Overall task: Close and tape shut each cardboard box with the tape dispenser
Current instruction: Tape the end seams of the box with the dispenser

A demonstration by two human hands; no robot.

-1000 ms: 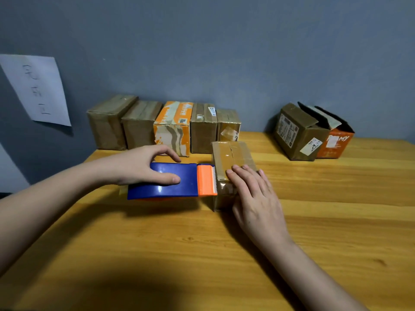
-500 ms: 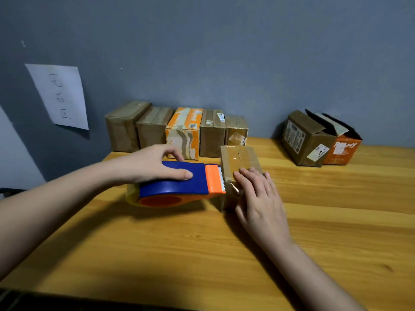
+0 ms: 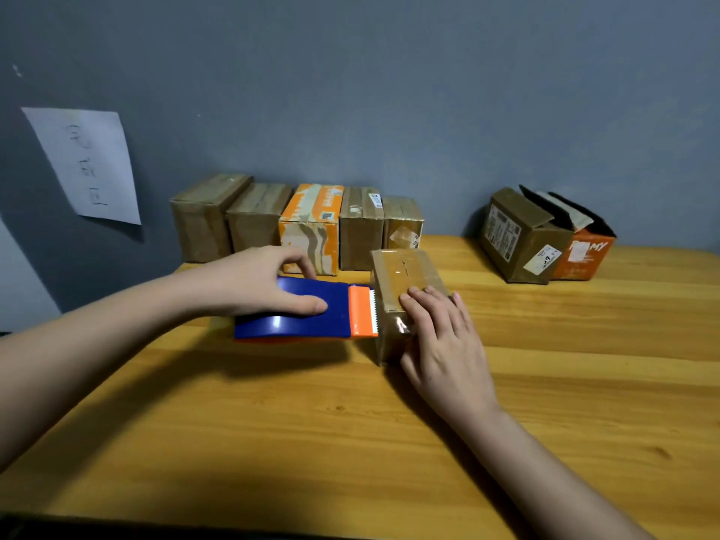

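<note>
A small closed cardboard box point(image 3: 401, 270) with glossy tape along its top stands mid-table. My right hand point(image 3: 444, 341) lies flat on its near end, fingers spread over the top and pressing down. My left hand point(image 3: 265, 282) grips the blue tape dispenser point(image 3: 304, 313), thumb on its flat side. The dispenser's orange toothed cutter point(image 3: 362, 311) touches the box's left side.
A row of several taped boxes point(image 3: 296, 224) lines the grey wall at the back left. Two boxes with open flaps, one brown point(image 3: 518, 235) and one orange point(image 3: 584, 255), sit at the back right. A paper sheet point(image 3: 85, 165) hangs on the wall. The wooden table point(image 3: 350, 442) stretches toward me.
The dispenser tipped on edge, showing its tape roll, then came back flat against the box's left side. My right hand stayed pressed on the box.
</note>
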